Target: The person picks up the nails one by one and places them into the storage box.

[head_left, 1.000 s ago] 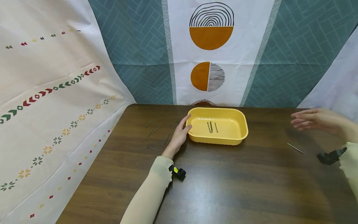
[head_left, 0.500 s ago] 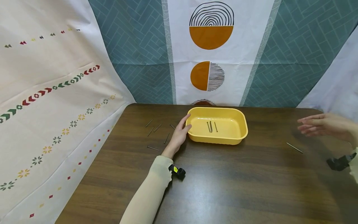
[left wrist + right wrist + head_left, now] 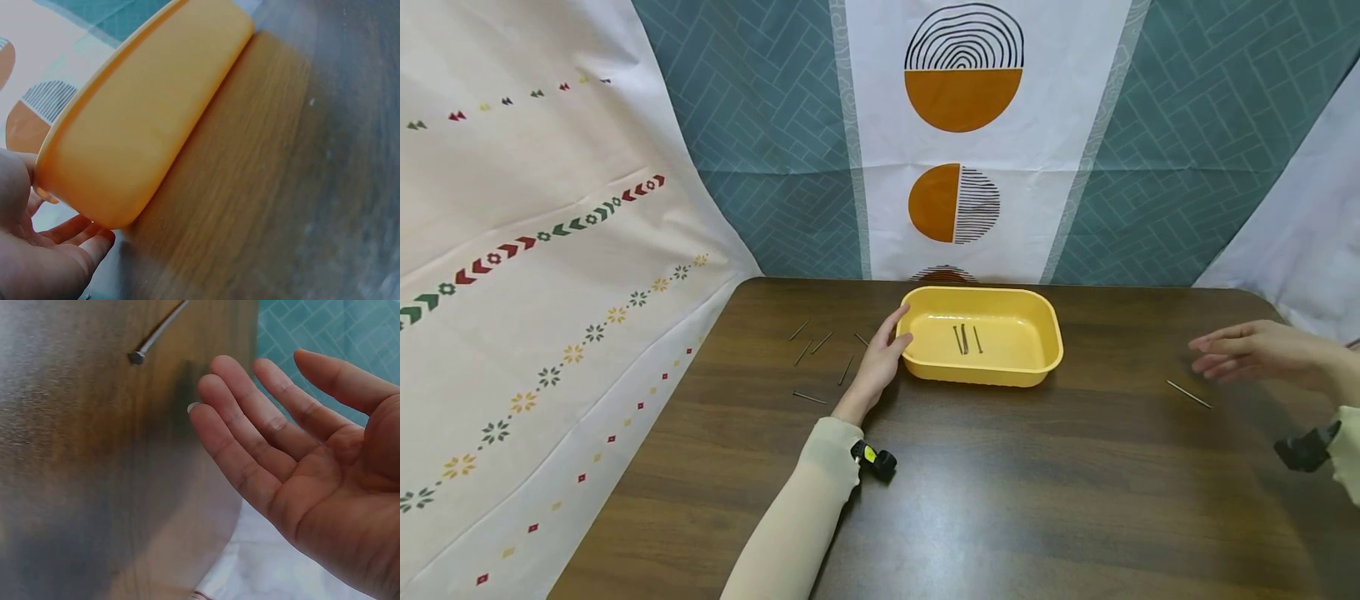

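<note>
A yellow plastic tray (image 3: 1045, 350) (image 3: 144, 125) sits on the dark wooden table (image 3: 1000, 483) and holds three nails (image 3: 966, 338). My left hand (image 3: 880, 354) (image 3: 44, 262) rests against the tray's left end, thumb on the rim and fingers straight beside the wall. My right hand (image 3: 1247, 352) (image 3: 294, 456) hovers open above the table at the right, fingers straight, holding nothing. A single nail (image 3: 1189, 394) (image 3: 156, 331) lies on the table just below and left of that hand.
Several loose nails (image 3: 820, 354) lie on the table left of the tray, near my left hand. Patterned cloths hang behind the table and along its left side. A black wrist camera (image 3: 875, 459) sits on my left sleeve.
My right hand has drifted right and down toward the table, coming close above the single nail. My left hand and the tray have stayed put.
</note>
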`<state>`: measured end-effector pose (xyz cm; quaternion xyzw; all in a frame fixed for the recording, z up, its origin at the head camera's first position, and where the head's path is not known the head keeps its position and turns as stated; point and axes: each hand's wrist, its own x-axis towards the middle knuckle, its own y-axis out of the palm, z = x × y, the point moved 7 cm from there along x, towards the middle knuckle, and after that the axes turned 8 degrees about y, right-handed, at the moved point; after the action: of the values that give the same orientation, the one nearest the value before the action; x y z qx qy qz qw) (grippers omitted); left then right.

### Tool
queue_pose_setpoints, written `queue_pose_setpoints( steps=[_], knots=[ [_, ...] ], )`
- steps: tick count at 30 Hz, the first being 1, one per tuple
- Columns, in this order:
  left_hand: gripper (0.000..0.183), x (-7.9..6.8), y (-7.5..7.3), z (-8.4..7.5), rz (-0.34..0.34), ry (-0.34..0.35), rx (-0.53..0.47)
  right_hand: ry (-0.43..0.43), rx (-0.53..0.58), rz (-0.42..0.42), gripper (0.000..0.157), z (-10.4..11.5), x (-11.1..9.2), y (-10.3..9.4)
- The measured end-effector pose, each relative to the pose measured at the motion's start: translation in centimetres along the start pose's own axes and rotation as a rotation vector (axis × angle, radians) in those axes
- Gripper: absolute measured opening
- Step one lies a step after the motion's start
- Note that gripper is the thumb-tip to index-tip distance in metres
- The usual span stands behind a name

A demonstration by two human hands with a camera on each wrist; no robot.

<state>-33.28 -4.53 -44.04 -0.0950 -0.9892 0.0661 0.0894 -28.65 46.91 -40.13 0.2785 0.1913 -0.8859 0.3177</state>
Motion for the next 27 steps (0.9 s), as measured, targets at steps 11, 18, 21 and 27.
queue_pose_setpoints(
  steps=[11,18,21,27],
  knots=[
    [0.052,0.1,0.1,0.0,-0.004,0.003,0.005,0.054,-0.032,-0.086,0.039,-1.2,1.0,1.0],
    [0.053,0.0,0.1,-0.1,-0.006,-0.004,0.019,0.066,-0.051,-0.152,0.032,-1.2,1.4,1.4],
    [0.053,0.1,0.0,-0.1,-0.008,-0.004,0.022,0.051,-0.04,-0.161,0.035,-1.3,1.5,1.5],
    [0.053,0.0,-0.1,0.0,-0.01,-0.008,0.017,0.014,-0.082,-0.24,0.028,-1.3,1.7,1.9]
  ],
)
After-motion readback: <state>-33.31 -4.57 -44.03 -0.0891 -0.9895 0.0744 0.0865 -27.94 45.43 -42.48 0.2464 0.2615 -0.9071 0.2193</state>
